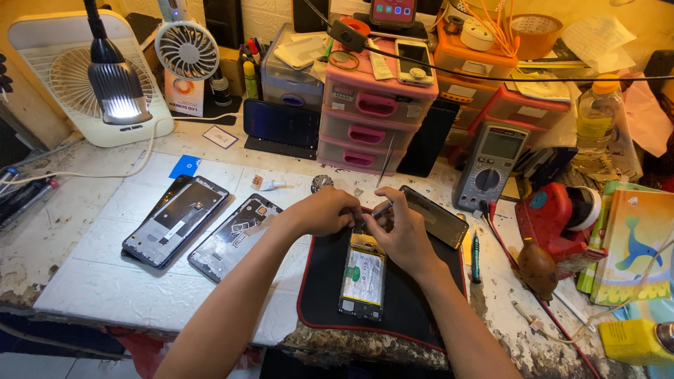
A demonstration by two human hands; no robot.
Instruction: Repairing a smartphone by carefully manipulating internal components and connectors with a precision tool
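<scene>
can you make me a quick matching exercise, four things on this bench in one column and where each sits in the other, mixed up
Things:
1. opened phone
2. multimeter
3. desk lamp
4. plastic bottle

Places:
A. far right, next to the orange drawers
B. on the black mat, under both hands (left hand, right hand)
C. back left, lit, in front of the white fan
D. right of the pink drawers, its dial facing up

Pairs: 1-B, 2-D, 3-C, 4-A

Both forearms converge, left hand (324, 212) and right hand (399, 228) curled close.
</scene>
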